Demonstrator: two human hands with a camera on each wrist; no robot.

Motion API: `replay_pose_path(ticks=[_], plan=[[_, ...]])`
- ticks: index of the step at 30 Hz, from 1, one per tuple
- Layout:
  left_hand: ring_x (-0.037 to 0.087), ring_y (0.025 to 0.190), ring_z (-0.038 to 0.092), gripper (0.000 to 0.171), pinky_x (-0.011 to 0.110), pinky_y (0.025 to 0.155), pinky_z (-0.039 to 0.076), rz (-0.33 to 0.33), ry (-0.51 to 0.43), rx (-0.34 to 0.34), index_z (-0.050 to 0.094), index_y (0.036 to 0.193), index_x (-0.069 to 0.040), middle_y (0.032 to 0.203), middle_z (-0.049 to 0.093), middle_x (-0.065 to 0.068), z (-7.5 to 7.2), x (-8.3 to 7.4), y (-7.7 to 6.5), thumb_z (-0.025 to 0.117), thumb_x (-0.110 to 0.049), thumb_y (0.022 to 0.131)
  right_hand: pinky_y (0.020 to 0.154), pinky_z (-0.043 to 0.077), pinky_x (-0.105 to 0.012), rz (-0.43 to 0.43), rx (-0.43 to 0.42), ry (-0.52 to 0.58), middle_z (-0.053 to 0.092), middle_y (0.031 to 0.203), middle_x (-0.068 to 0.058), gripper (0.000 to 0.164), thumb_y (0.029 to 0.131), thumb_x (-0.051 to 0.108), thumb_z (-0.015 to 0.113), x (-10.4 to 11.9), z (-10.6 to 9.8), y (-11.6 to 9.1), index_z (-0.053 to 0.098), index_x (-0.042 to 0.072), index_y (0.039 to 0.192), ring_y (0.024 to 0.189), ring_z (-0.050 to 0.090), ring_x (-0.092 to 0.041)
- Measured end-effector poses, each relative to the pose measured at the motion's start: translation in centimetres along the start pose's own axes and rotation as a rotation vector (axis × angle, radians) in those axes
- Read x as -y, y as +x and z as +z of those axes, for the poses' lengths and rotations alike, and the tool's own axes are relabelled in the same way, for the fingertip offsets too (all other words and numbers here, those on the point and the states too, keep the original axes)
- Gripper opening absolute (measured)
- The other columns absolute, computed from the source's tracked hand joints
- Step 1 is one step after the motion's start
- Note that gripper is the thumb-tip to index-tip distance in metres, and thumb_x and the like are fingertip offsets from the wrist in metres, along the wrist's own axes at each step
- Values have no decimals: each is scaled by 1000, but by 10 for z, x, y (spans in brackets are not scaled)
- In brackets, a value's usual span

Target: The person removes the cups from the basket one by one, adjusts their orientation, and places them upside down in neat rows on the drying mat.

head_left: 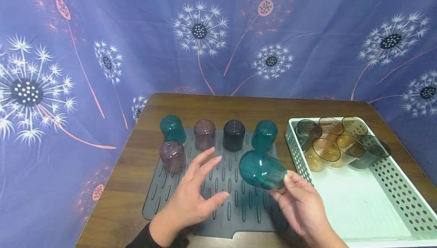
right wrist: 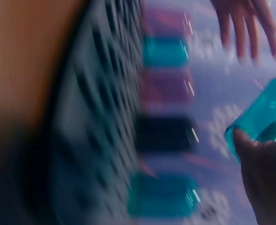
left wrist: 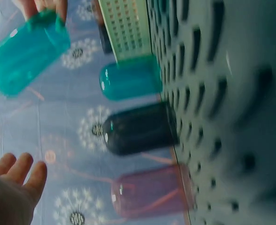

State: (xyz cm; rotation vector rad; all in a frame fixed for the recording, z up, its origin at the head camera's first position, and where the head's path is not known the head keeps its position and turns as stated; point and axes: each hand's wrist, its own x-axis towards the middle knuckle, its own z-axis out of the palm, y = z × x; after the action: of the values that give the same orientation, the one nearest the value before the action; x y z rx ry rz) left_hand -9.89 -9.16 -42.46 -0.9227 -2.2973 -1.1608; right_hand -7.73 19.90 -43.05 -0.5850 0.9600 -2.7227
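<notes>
The right hand pinches a teal glass near its open rim, thumb on one side and fingers on the other, while the left hand holds nothing, its fingers spread and thumb apart, beside the glass without touching it. The held glass is in the air above the right part of a grey ridged mat, tilted, with its rounded base up and away from the right hand and its rim lower, by the thumb. On the mat, five glasses stand upside down. Four form a back row: from left to right, a corner teal glass, a mauve glass, a black glass and an end teal glass. A purple glass stands just in front of the corner one. To the right of the mat is a white basket with perforated walls; six smoky, pinkish and amber tumblers sit close together at its far end, rims up. Mat and basket both lie on a brown wooden table. A blue-violet cloth printed with dandelions hangs behind, and a black sleeve covers the left wrist.
</notes>
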Motion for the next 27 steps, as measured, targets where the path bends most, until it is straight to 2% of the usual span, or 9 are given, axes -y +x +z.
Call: replay_pose_path(ticks=[3, 7, 9, 12, 15, 17, 22, 24, 27], plan=[[33, 138, 58, 76, 52, 102, 57, 42, -69, 67, 42, 157, -12, 161, 44, 14, 11, -7, 1, 73, -48, 97, 119, 45, -39, 177, 58, 101, 65, 141, -16, 48, 114, 6, 14, -19, 8, 3, 57, -3, 132, 137, 60, -25], [32, 134, 61, 83, 47, 104, 57, 68, -111, 62, 42, 156, -7, 155, 50, 15, 22, -12, 3, 83, -37, 91, 110, 51, -33, 311, 29, 123, 65, 119, -3, 40, 115, 10, 19, -32, 15, 4, 58, 6, 119, 116, 63, -13], [31, 131, 64, 82, 45, 104, 58, 75, -114, 27, 44, 154, -6, 150, 54, 15, 25, -12, 4, 85, -33, 89, 107, 52, -32, 357, -18, 77, 60, 113, 1, 34, 115, 13, 22, -34, 16, 4, 56, 9, 116, 108, 59, -10], [30, 126, 65, 79, 45, 100, 59, 52, -89, -22, 48, 151, -8, 145, 57, 14, 27, -11, 5, 87, -31, 86, 106, 54, -34, 405, -172, -138, 58, 114, 2, 22, 115, 17, 33, -33, 18, 5, 52, 8, 122, 109, 59, -10], [31, 127, 65, 81, 48, 98, 60, -33, -14, -54, 48, 151, -12, 146, 57, 13, 25, -7, 8, 89, -29, 83, 105, 56, -39, 428, -325, -403, 60, 119, -2, 26, 113, 18, 42, -26, 17, 4, 43, 3, 134, 117, 64, -18], [33, 128, 65, 82, 51, 98, 60, -135, 69, -62, 49, 150, -14, 147, 57, 13, 24, -3, 9, 91, -28, 81, 101, 58, -37, 417, -369, -526, 62, 115, -3, 29, 112, 16, 46, -17, 13, 1, 41, 3, 137, 113, 67, -20], [36, 126, 65, 79, 55, 98, 59, -412, 252, -15, 50, 149, -14, 146, 57, 15, 27, 12, 9, 91, -28, 82, 95, 60, -30, 305, -339, -689, 69, 110, -4, 24, 111, 4, 43, 19, 4, -11, 56, 11, 130, 107, 74, -21], [37, 125, 65, 78, 56, 97, 59, -482, 286, 7, 50, 149, -14, 145, 57, 16, 29, 18, 9, 90, -28, 83, 91, 60, -26, 241, -335, -793, 71, 110, -4, 28, 110, -1, 45, 39, 2, -12, 60, 14, 128, 105, 75, -18], [40, 123, 66, 77, 58, 95, 59, -540, 315, 19, 49, 150, -13, 143, 57, 19, 31, 27, 9, 88, -28, 85, 91, 60, -23, 118, -290, -892, 73, 111, -6, 34, 106, -9, 45, 72, -6, -6, 63, 11, 127, 104, 76, -15]])
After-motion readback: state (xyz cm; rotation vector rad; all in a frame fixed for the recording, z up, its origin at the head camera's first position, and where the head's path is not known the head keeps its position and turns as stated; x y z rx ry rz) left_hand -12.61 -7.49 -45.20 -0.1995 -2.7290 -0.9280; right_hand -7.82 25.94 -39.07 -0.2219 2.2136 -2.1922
